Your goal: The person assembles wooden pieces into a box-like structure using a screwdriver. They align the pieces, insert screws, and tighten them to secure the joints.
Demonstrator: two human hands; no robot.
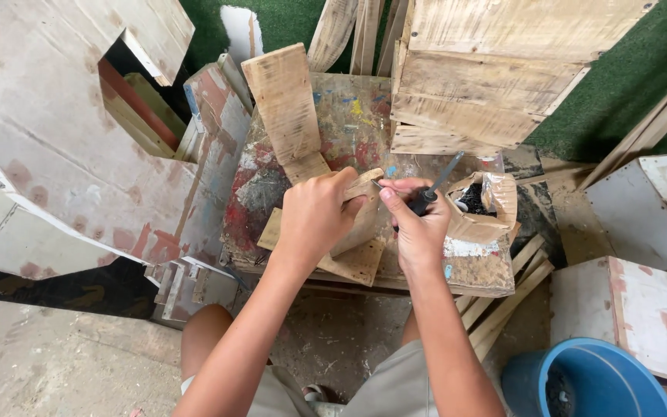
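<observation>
Two hands met over a small wood block (360,202) at the middle of the paint-splashed bench (272,177), and that was the whole show. Left hand (314,216) was wrapped round the block, fingers curled tight, holding it tilted against the flat offcut (353,261) beneath. Right hand (418,228) gripped a dark-handled tool (428,194) in a closed fist, its thin shaft poking up and away, while thumb and forefinger pinched something tiny at the block's top edge; too small to tell what it was. To do this well, I'd judge, the block wanted bracing hard against the offcut, fingers kept off the line of the tool, and the small piece set square before any force went in. Just right of the hand sat a torn brown paper bag (482,208), mouth open, dark small bits inside, a white patch low on its front. Beyond it leaned a long plank (287,108), and a pallet panel (488,69) stood at the back against green turf (627,85). Whitewashed boards (55,131) crowded the left, white boxes (642,309) the right, and a blue bucket (580,382) waited at the lower right.
</observation>
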